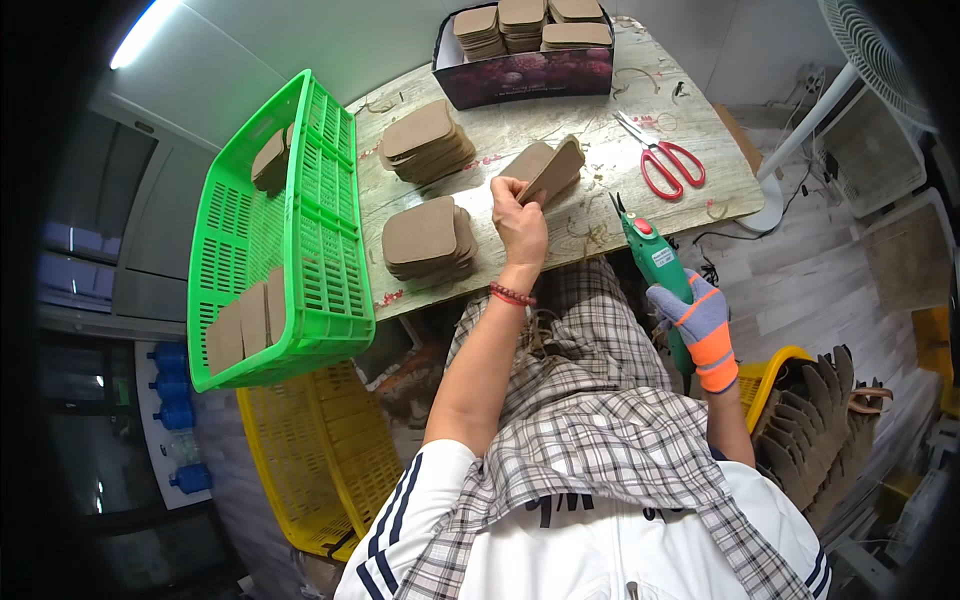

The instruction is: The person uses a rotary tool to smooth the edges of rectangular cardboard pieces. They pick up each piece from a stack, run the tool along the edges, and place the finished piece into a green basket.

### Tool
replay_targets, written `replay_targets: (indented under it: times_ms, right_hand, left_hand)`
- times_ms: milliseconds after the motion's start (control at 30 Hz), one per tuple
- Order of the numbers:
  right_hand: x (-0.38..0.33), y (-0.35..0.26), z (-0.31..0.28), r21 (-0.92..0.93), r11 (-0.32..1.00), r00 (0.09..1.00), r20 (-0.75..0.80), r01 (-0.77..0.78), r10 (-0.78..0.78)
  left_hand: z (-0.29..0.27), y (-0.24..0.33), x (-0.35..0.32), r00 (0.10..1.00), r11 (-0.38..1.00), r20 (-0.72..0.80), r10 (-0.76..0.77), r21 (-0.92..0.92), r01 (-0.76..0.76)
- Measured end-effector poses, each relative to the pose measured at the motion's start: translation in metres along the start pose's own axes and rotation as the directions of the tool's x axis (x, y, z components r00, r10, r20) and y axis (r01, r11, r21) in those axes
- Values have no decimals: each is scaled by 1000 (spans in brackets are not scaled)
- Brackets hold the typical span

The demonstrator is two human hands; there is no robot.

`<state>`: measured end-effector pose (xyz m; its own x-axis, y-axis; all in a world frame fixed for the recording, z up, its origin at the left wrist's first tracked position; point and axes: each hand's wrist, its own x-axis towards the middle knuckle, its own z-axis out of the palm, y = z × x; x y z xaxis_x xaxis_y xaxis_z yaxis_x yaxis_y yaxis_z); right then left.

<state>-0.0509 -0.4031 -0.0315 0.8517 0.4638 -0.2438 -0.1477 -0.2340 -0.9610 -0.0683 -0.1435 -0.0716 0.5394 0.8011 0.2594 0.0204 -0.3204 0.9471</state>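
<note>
My left hand (522, 228), bare with a red bead bracelet at the wrist, is closed on the near end of a flat brown piece with rounded corners (556, 172). This piece is tilted up over the table, with another brown piece (524, 163) lying beside and partly behind it. My right hand (703, 325), in a grey and orange glove, grips green electric scissors (655, 255) with a red button. Their dark blades point up and away, just off the table's front edge and apart from the brown piece. Red-handled scissors (665, 165) lie on the table to the right.
Two stacks of brown pieces (425, 140) (428, 238) stand left on the table (640, 90). Behind is a dark box (525, 82) of more pieces. A green crate (330, 220) flanks the table; yellow baskets (300, 450) (765, 375) stand below. A white fan (880, 50) stands right.
</note>
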Motion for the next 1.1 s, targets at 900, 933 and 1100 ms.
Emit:
replay_targets:
  times_ms: [900,933,1100]
  right_hand:
    - [-21,-43,39,-1,999,993,106,48,-48]
    - [-21,-44,39,13,999,993,106,45,-46]
    - [-20,-48,37,63,997,996,71,47,-51]
  left_hand:
    - [-9,35,-36,869,-167,385,-310,-922,349]
    - [-7,32,-39,864,-159,393,-316,-919,360]
    - [-4,27,-57,842,-91,436,-319,-898,431]
